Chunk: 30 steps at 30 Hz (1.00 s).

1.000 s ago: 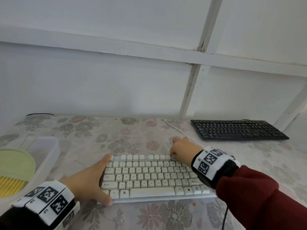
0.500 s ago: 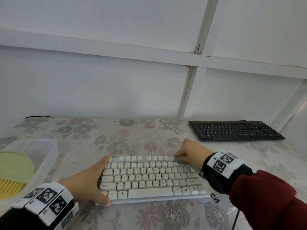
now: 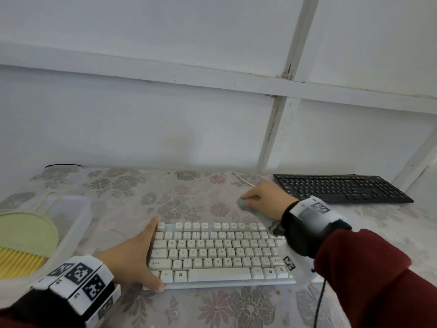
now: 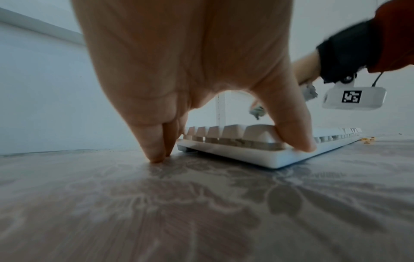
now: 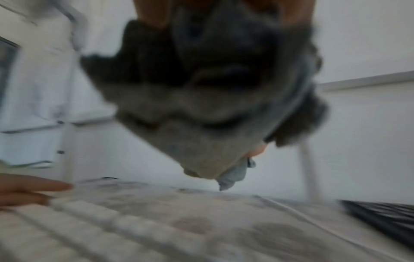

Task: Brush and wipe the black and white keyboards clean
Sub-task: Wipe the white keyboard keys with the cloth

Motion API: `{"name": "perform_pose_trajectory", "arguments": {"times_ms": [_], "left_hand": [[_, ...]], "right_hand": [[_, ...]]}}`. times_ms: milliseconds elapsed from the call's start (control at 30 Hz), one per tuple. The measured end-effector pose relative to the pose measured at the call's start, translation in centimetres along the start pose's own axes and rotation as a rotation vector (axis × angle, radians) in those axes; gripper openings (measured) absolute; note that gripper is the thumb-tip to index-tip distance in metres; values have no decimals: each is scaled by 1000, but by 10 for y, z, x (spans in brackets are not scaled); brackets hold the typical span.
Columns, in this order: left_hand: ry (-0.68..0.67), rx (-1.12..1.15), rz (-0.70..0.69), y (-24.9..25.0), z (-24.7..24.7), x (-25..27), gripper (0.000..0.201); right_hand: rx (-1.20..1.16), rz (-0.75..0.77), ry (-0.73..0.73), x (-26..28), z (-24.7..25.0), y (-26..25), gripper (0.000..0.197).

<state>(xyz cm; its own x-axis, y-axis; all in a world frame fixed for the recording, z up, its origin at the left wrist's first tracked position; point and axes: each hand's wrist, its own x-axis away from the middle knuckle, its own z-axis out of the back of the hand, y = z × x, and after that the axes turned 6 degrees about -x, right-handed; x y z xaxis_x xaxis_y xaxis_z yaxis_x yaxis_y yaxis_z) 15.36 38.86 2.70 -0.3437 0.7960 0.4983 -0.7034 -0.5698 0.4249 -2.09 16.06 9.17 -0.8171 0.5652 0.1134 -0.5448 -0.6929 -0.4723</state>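
A white keyboard (image 3: 220, 254) lies flat at the lower centre of the head view, on a worktop (image 3: 189, 192) covered with a flowered cloth. The left hand (image 3: 132, 259) braces its left end — the fingers straight along the side edge with their tips on the cloth, the thumb pressed on the near corner, so this grip is spread, not wrapped round anything. Just beyond the keyboard's far right corner, right of centre, the right hand (image 3: 264, 200) has its fingers curled round a bunched grey cloth (image 3: 243, 203), which is blurred in the right wrist view. A black keyboard (image 3: 340, 188) lies further back at the right edge — apart from the white one. At the left edge a clear plastic tub (image 3: 75, 209) holds a pale green brush with yellow bristles (image 3: 23, 242). A white panelled wall (image 3: 165, 114) fills the upper frame.
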Motion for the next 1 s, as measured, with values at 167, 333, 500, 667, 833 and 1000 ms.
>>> {"name": "perform_pose_trajectory", "arguments": {"times_ms": [167,333,500,667,833,1000], "left_hand": [[-10,43,-48,-1,2,3,156],[16,71,-93,-3,2,1,157],[16,76,-147,-7,3,0,164],[17,92,-156,-7,2,1,161],[18,77,-169,-6,3,2,158],[-9,42,-148,-10,3,-3,165]], "right_hand": [[67,133,-159,-23,-64,-88,36],[284,162,-190,-44,-100,-122,25],[330,225,-198,-47,-104,-118,23],[473,280,-283,-47,-95,-122,29],[631,296,-302,-54,-92,-125,26],[508,126,-283,-59,-72,-93,24]]}}
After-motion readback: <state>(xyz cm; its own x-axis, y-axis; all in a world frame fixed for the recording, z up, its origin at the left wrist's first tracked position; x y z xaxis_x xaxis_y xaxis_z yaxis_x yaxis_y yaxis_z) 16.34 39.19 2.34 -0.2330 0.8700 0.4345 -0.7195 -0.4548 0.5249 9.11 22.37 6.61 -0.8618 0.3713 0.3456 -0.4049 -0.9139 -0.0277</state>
